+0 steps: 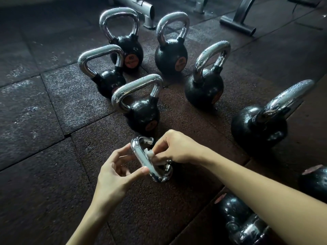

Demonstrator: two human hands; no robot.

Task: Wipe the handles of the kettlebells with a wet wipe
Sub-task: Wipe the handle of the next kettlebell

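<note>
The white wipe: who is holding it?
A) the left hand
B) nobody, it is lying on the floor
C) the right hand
C: the right hand pinches the white wipe against the shiny handle, while the left hand only touches that handle with a fingertip.

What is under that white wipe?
The wet wipe lies on the nearest kettlebell's handle, pinched there by the right hand. The left hand touches the handle too. The bit of handle beneath the wipe is covered.
</note>
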